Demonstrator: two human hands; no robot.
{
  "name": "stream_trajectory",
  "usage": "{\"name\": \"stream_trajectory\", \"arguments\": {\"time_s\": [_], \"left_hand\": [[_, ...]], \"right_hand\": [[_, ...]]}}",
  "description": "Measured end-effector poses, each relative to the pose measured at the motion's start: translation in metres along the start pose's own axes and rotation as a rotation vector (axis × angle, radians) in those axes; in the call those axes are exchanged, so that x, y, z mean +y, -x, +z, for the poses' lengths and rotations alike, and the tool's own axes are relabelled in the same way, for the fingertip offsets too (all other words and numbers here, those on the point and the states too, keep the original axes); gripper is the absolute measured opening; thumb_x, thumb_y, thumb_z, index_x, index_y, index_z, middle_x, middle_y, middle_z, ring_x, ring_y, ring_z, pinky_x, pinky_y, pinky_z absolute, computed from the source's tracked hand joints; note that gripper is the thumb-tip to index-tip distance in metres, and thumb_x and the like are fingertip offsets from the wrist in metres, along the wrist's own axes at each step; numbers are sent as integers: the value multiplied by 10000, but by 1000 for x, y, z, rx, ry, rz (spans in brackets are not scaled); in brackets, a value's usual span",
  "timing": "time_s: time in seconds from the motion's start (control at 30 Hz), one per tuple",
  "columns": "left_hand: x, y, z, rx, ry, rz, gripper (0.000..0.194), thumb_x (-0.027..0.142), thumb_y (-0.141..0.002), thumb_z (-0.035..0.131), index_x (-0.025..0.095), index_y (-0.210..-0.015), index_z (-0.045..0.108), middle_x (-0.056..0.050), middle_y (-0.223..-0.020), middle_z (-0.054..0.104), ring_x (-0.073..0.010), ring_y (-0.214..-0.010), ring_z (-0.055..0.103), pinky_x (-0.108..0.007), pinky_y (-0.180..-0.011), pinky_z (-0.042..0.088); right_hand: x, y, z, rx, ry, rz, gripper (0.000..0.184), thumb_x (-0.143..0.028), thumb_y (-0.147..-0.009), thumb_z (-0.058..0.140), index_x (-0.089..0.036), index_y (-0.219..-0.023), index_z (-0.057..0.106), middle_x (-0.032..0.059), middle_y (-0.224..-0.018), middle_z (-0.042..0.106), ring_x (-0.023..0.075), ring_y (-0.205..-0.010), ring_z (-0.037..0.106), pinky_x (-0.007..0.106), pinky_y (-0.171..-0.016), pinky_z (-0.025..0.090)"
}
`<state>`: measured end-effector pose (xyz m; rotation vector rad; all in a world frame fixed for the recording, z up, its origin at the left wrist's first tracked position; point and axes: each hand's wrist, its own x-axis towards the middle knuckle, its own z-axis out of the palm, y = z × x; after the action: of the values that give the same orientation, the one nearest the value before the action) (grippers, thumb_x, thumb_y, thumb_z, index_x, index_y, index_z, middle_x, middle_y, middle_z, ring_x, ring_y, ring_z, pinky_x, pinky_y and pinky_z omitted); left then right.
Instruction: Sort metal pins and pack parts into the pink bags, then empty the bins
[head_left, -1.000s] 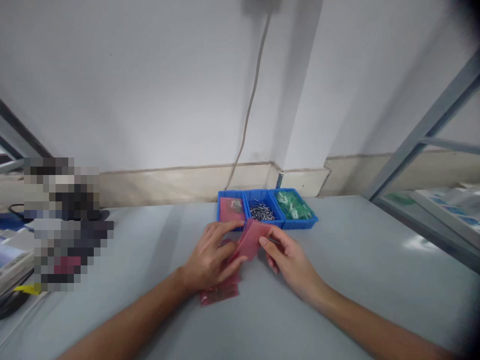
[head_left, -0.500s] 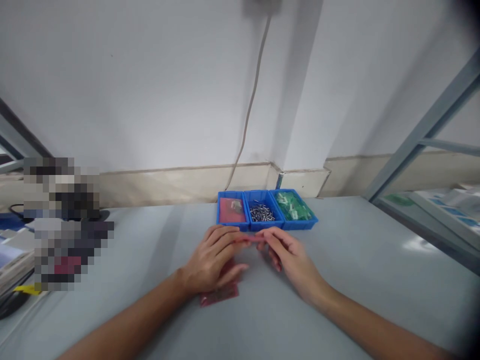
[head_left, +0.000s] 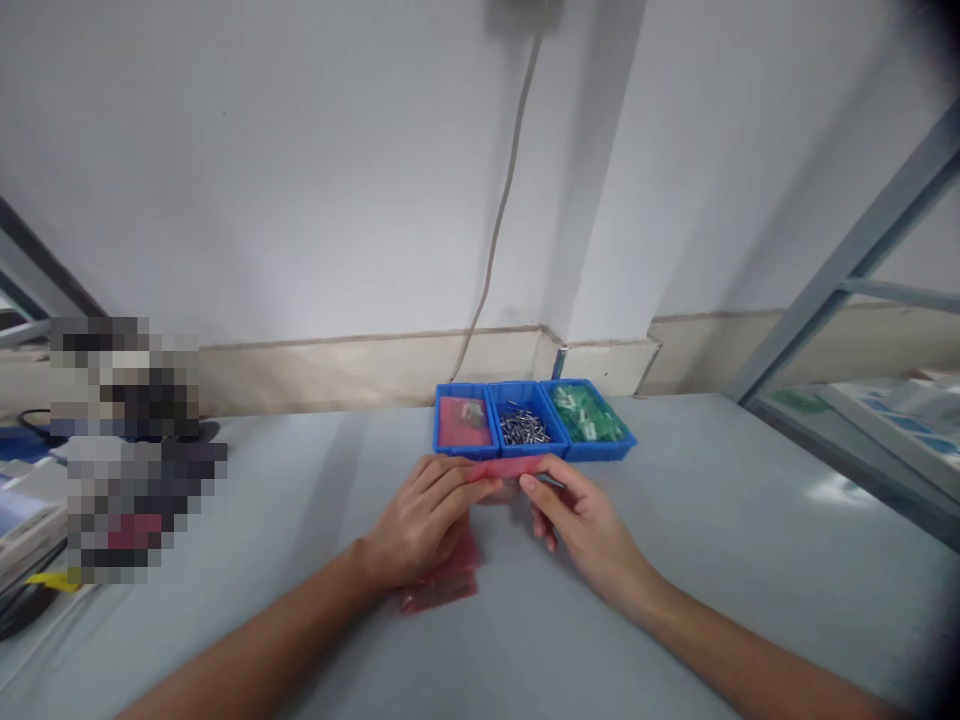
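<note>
A pink see-through plastic bag (head_left: 506, 467) is stretched between my two hands, just in front of the blue bins. My left hand (head_left: 424, 515) holds its left end, palm down, with the fingers bent over it. At the right end, my right hand (head_left: 581, 510) pinches the edge between thumb and fingers. Under my left hand, another pink bag (head_left: 442, 590) lies on the table, partly covered by the palm; something dark shows through it, too unclear to name.
Three joined blue bins stand near the wall: one with pink bags (head_left: 461, 425), one with small metal pins or screws (head_left: 525, 425), one with green bags (head_left: 592, 415). A pixelated area and cables (head_left: 30, 600) are at left. A metal frame (head_left: 847, 260) rises at right.
My right thumb has shifted and the pink bag between my hands now shows wider and flatter. More of the bag under my left hand is visible. The bins have not moved.
</note>
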<state>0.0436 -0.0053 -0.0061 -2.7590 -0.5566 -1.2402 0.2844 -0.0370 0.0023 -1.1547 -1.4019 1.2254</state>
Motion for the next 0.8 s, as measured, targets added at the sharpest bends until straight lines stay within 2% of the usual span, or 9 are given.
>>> {"name": "stream_trajectory", "arguments": {"time_s": [0.1,0.27,0.37,0.63,0.8], "left_hand": [[1,0,-1,-5,0,-13,481,-5,-975,481,131,-1428,568,-134,-1119,699,-262,-1104,611,-444,-964,541],[2,-3,-4,6,-12,4,499,13,-971,470,149,-1443,558,-143,-1203,702,-276,-1198,603,-458,-1001,549],[3,-4,-5,-6,-21,6,487,29,-973,464,144,-1433,575,-147,-1208,709,-278,-1209,602,-455,-1004,557],[3,-4,-6,3,-42,6,452,64,-986,523,164,-1420,605,-126,-1206,728,-269,-1219,612,-437,-1005,566],[4,-4,-7,4,-51,15,469,29,-964,524,165,-1401,625,-109,-1171,748,-285,-1241,596,-452,-999,566]], "right_hand": [[1,1,0,7,-1,-27,380,-591,-992,649,-214,-950,661,-61,-600,509,109,-513,492,221,-479,405],[0,0,-2,22,12,-10,401,-587,-986,656,-205,-1096,709,-46,-569,563,132,-511,527,229,-463,407],[0,-1,-2,42,18,-28,380,-580,-984,661,-204,-1008,714,-54,-551,532,124,-496,507,228,-465,405],[-5,3,-2,48,20,-25,378,-589,-997,638,-217,-987,708,-49,-574,533,131,-509,493,241,-484,407],[-7,3,-3,77,55,-45,373,-583,-996,643,-220,-946,711,-51,-581,490,131,-510,451,250,-477,361]]}}
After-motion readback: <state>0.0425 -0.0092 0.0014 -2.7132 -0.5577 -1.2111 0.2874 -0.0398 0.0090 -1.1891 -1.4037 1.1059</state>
